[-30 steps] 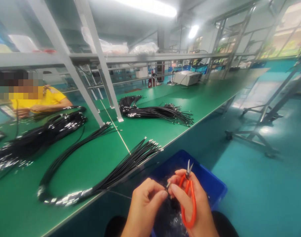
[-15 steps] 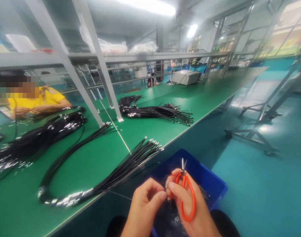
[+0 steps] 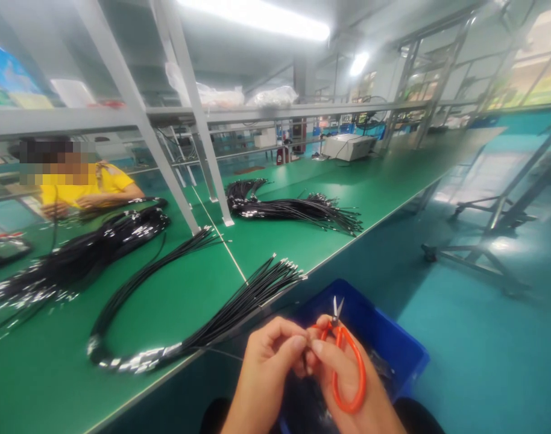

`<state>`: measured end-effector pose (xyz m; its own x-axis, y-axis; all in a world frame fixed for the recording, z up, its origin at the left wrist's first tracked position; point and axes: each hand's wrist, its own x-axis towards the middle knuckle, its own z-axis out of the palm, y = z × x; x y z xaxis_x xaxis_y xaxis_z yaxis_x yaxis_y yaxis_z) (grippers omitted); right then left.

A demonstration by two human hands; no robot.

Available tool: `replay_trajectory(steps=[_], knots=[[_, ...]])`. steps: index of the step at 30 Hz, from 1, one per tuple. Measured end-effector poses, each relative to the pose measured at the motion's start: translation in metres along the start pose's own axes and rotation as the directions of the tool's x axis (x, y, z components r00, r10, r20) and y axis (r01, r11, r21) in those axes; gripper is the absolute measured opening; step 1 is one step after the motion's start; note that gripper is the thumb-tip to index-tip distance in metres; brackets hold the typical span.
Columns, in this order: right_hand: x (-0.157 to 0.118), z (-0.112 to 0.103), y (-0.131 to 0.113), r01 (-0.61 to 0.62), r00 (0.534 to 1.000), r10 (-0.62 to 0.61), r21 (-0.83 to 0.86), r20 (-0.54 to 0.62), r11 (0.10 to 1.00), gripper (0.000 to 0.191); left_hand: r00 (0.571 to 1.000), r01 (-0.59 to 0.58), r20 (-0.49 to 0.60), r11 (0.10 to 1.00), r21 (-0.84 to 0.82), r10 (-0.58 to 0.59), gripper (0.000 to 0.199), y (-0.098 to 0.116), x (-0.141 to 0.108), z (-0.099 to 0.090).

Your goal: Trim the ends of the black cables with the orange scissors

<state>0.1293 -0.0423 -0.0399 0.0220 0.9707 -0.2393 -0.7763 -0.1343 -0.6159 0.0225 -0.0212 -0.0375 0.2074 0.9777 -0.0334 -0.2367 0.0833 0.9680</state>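
Note:
My right hand (image 3: 348, 367) has the orange-handled scissors (image 3: 360, 386) hooked in its grip, with the blades pointing up and slightly parted. The thumb and fingers of my left hand (image 3: 275, 358) are pinched together and meet my right fingertips; a small dark thing between them is too hidden to make out. Both hands are above a blue bin (image 3: 384, 337) with dark and clear material inside. Left of the hands, a curved bundle of black cables (image 3: 230, 307) with pale ends lies along the edge of the green table (image 3: 176, 301).
More black cable bundles (image 3: 289, 210) lie farther back, with a large pile (image 3: 90, 253) at left. Grey shelf posts (image 3: 167, 163) rise from the table. A person in yellow (image 3: 85, 187) sits across it. A wheeled metal frame (image 3: 478, 253) stands at right.
The view has shifted a little, so the table and cables appear farther right. My left fingertips have come up against my right fingertips. The scissors remain in my right hand.

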Motion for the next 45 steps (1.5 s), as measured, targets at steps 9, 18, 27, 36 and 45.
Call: replay_trajectory(steps=[9, 18, 27, 36, 45], knots=[[0.002, 0.000, -0.003, -0.029, 0.999, 0.029, 0.031, 0.013, 0.999, 0.022, 0.999, 0.019, 0.047, 0.996, -0.084, -0.015, 0.017, 0.003, 0.001, 0.000], [0.007, 0.001, -0.009, -0.061, 0.998, 0.058, 0.080, 0.039, 0.995, 0.017, 0.915, -0.268, -0.130, 0.817, 0.512, 0.381, 0.013, 0.010, -0.004, -0.007], [0.009, 0.006, -0.006, -0.080, 0.996, 0.075, 0.115, 0.046, 0.990, 0.018, 0.886, -0.265, -0.060, 0.608, 0.748, 0.461, 0.015, 0.014, -0.004, -0.018], [0.007, 0.008, -0.011, -0.043, 0.996, 0.041, 0.034, 0.077, 0.998, 0.014, 0.993, -0.116, 0.036, 0.933, 0.341, 0.111, 0.009, 0.011, -0.008, -0.007], [0.005, 0.016, -0.009, 0.220, 0.975, -0.223, -0.190, 0.005, 0.957, 0.026, 0.993, -0.108, -0.015, 0.948, 0.298, 0.117, 0.017, 0.008, -0.005, -0.015]])
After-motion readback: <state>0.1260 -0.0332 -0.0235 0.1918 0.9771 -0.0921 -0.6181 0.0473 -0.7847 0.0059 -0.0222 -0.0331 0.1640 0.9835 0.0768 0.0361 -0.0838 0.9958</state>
